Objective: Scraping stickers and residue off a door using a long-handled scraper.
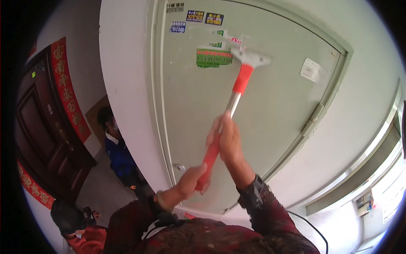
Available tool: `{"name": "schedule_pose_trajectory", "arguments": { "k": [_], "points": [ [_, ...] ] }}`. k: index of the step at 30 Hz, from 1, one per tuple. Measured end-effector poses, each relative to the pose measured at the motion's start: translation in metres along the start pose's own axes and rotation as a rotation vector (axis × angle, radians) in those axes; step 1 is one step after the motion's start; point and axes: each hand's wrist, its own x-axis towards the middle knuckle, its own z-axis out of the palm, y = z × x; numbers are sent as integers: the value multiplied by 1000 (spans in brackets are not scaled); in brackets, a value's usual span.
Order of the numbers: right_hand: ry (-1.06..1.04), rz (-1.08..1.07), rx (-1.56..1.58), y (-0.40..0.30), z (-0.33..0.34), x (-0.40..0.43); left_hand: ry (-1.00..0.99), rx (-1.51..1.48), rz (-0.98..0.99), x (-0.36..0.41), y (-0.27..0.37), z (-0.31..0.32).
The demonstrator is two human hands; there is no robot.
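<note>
A long-handled scraper (pixel 243 77) with red grips and a metal shaft slants up across a pale green door (pixel 272 104). My left hand (pixel 189 178) is wrapped around the lower end of its red handle. Higher up, my right hand (pixel 231 139) grips it where the red handle meets the shaft. The pale grey scraper head (pixel 253 59) lies over the door's surface, its left end by a torn green sticker (pixel 213 59) with writing. Just above the head is a scrap of red and white sticker (pixel 235 40). Motion blurs the hands and tool.
Several printed stickers (pixel 195 16) line the door's upper left. A paper notice (pixel 311 69) hangs near the hinge (pixel 312 120). Left, a person in blue (pixel 119 155) stands behind the wall corner; a person in red (pixel 87 238) is lower down. A dark door (pixel 47 123) stands beyond.
</note>
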Motion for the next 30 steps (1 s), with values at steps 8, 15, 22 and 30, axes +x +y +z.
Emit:
{"name": "schedule_pose_trajectory", "arguments": {
  "k": [8, 15, 22, 30],
  "points": [
    [-20, -159, -53, -15, 8, -1, -30, -27, 23, 6, -1, -4],
    [-6, -155, 23, 2, 1, 4, 51, 64, 70, 8, -7, -10],
    [-14, -194, 52, 14, -1, 2, -3, -4, 4, 3, -16, -13],
    [-7, -136, -20, 9, 0, 4, -13, -85, -4, 8, -13, -6]
  ]
}}
